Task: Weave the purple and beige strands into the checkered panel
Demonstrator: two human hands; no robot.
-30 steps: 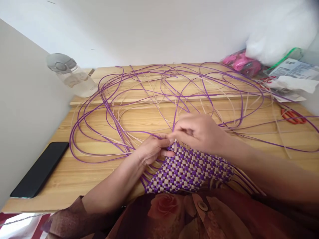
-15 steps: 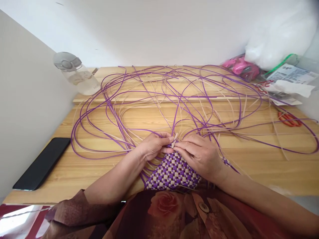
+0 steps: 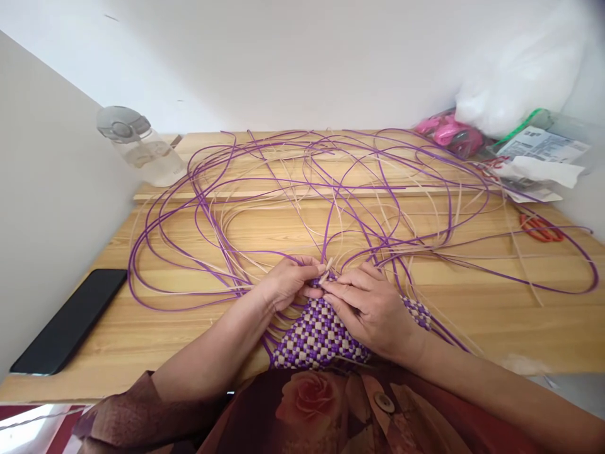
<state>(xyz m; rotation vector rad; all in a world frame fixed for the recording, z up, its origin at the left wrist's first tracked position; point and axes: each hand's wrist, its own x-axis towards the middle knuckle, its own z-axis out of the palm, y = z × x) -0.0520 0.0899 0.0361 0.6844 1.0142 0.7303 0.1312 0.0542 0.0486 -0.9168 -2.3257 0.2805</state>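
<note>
The woven piece [image 3: 312,334] is pinched by both hands' [image 3: 290,284] [image 3: 371,306] fingers at the table's [image 3: 170,343] near edge.

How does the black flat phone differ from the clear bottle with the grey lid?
The black flat phone lies flat; the clear bottle with the grey lid stands. The phone is dark and opaque, the bottle see-through. The phone is nearer the person, the bottle farther back. Both are on the left.

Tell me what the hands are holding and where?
Both the left hand and the right hand hold the purple-and-beige woven piece by its far edge, where loose strands come out.
</note>
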